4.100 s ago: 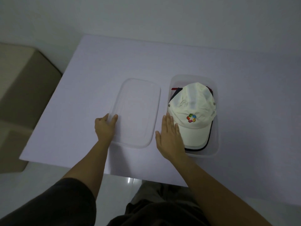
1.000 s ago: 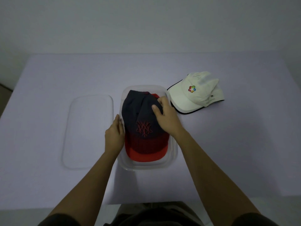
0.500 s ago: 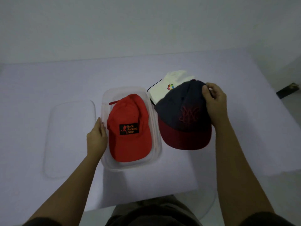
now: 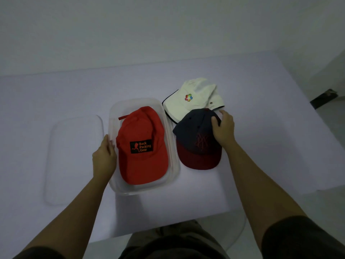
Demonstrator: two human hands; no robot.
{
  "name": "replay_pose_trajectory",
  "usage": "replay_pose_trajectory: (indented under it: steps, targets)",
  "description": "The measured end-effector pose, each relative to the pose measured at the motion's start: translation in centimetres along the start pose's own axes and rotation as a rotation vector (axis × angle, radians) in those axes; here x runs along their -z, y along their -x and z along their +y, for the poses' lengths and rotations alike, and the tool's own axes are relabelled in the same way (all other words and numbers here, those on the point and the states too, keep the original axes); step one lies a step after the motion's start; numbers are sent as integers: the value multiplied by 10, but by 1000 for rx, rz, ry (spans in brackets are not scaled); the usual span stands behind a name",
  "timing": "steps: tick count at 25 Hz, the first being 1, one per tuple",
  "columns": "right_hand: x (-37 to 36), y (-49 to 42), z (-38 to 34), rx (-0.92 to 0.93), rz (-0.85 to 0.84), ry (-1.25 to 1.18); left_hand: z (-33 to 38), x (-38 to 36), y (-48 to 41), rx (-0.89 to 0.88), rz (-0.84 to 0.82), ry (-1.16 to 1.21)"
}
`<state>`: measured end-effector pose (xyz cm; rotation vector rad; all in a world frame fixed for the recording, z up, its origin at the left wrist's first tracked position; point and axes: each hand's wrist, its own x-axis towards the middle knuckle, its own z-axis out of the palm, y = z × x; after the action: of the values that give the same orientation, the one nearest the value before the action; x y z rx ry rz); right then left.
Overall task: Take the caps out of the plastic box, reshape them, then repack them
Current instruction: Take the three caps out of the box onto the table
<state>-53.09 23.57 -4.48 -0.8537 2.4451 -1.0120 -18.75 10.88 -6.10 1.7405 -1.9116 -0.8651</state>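
Head view: pale table [image 4: 242, 165], dim light. Clear plastic box [image 4: 173, 176] sits near the middle of it, long side running away from the person. Red cap [image 4: 143, 146] lies inside the box, crown toward the far end, brim toward the near end; black patch on the front reads "Back Packing Gear" in orange; a red strap end sticks out at the far left of the crown. Crown looks flattened.

Left hand [image 4: 104, 157] rests flat against the box's left wall, fingers extended, not closed around anything.

Navy cap [image 4: 196, 139] with dark red brim and red stitched emblem lies on the table just right of the box, brim toward the person. Right hand [image 4: 223, 129] grips the right side of its crown, thumb on top, fingers curled over the edge.

White cap [image 4: 192, 101] with a multicoloured logo and dark brim edging lies on the table behind the navy cap; the navy crown overlaps its near edge.

Clear lid [image 4: 72, 156] lies flat, left of the box, just beside it.
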Motion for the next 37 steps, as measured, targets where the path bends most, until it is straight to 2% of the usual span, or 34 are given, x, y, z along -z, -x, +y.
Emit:
replay_pose_trajectory:
  steps: [2,3,5,7,10,13,17,21,23,26,29,31,34,37]
  targets:
    - [-12,6,-24,144,89,36,-1,-1,0,8,-1,-3]
    - [-21,11,-41,244,77,20,-1,0,0,14,1,-5]
    - [-38,25,-74,447,-69,69,3,-1,1,5,-1,3]
    - [-64,40,-102,552,-299,282,5,-1,2,-8,7,5]
    - [-98,56,-122,415,-534,588,3,1,1,-3,7,11]
    - [-117,66,-123,270,-613,614,3,1,2,-5,11,15]
    - [-119,72,-126,165,-551,475,0,1,0,1,-18,28]
    - [-115,81,-126,227,-478,313,5,7,1,-93,24,-6]
    - [-111,87,-124,275,-414,155,21,15,1,-165,11,85]
    - [-99,92,-131,310,-335,-137,56,27,1,-118,-108,310]
    - [-76,90,-148,382,-184,-235,96,36,-1,-148,-36,439]
    - [-48,86,-155,401,-31,-276,127,37,-4,-232,-14,559]
    - [3,71,-143,372,165,-330,179,20,-5,-348,-163,668]
    - [59,49,-100,291,300,-368,233,-22,-1,-506,-474,659]
